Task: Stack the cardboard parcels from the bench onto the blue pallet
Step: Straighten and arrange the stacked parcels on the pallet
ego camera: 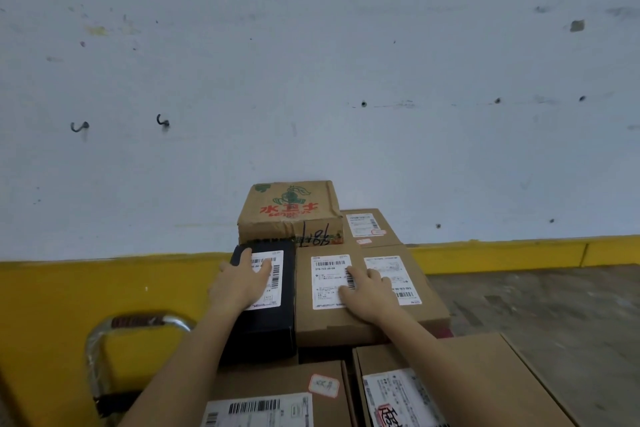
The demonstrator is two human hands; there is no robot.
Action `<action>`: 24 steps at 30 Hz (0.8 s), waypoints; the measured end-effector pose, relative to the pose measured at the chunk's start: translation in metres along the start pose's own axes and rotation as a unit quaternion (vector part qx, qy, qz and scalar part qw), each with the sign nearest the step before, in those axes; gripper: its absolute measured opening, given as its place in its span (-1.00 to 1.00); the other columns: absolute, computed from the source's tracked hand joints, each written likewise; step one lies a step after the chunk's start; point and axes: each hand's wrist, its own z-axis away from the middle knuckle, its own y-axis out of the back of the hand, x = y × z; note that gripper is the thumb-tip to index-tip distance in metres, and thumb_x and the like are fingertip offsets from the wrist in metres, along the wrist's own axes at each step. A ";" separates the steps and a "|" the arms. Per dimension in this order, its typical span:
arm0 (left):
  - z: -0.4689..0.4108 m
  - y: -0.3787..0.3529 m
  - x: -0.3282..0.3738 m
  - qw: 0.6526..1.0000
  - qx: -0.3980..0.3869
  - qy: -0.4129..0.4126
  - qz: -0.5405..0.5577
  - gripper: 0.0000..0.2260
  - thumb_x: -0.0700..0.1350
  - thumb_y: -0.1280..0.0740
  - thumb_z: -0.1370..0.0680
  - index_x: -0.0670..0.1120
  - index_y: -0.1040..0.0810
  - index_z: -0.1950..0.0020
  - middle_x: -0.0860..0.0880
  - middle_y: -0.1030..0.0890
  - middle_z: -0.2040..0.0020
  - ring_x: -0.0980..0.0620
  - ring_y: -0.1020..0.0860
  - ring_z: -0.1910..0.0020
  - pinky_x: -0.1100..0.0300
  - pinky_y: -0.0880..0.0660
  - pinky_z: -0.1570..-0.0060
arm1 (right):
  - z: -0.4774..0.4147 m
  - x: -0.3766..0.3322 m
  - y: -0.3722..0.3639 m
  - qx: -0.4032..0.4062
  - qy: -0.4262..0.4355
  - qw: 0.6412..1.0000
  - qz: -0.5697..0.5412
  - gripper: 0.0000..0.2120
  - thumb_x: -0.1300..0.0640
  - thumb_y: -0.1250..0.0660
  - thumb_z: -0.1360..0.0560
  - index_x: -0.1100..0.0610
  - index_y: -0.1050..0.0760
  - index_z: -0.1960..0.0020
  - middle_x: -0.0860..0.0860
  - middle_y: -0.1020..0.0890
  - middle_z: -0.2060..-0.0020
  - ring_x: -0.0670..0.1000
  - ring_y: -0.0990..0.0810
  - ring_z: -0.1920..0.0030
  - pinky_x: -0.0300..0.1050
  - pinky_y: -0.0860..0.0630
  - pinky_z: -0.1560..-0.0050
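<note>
Scuffed wall (311, 62); straight fingers (263, 267) press barcode labels (325, 284): left hand (242, 282) black parcel (273, 326), right hand (369, 291) brown parcel (332, 326).

The floor (554, 322) apparently bears the stacked cardboard parcels (318, 326), their base hidden.

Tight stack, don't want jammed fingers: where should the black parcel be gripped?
Probably grip the black parcel by its left long side and near end, coming from the left: both look free, while its right side sits against the brown parcel.
</note>
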 end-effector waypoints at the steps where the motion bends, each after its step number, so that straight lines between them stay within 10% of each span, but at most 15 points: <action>1: 0.000 0.000 0.000 1.000 0.000 0.000 0.000 -0.43 0.27 0.07 -0.57 0.08 -0.01 -0.54 -0.26 -0.24 -0.43 -0.23 -0.34 -0.35 -0.03 -0.35 -0.22 | 0.000 0.000 -0.001 0.000 -0.001 1.000 0.003 -0.44 -0.09 -0.07 -0.55 -0.05 -0.04 -0.51 0.11 -0.13 -0.48 0.21 -0.10 -0.45 0.12 -0.14 -0.40; 15: -0.007 -0.001 -0.003 1.000 0.004 0.002 0.018 -0.43 0.27 0.05 -0.57 0.08 -0.02 -0.53 -0.27 -0.25 -0.42 -0.23 -0.35 -0.34 -0.01 -0.35 -0.23 | 0.002 -0.004 -0.001 -0.002 -0.001 1.000 0.005 -0.44 -0.08 -0.05 -0.55 -0.04 -0.04 -0.51 0.11 -0.11 -0.49 0.19 -0.07 -0.47 0.13 -0.10 -0.44; 24: -0.004 0.024 -0.028 0.976 0.010 -0.024 0.215 -0.47 0.12 -0.20 -0.58 -0.02 -0.19 -0.49 -0.21 -0.22 -0.47 -0.19 -0.24 -0.44 -0.04 -0.25 -0.35 | 0.001 0.042 0.061 0.040 0.018 0.991 -0.130 -0.51 -0.07 -0.13 -0.59 0.02 -0.19 -0.48 0.04 -0.27 -0.47 0.09 -0.23 -0.46 0.03 -0.16 -0.44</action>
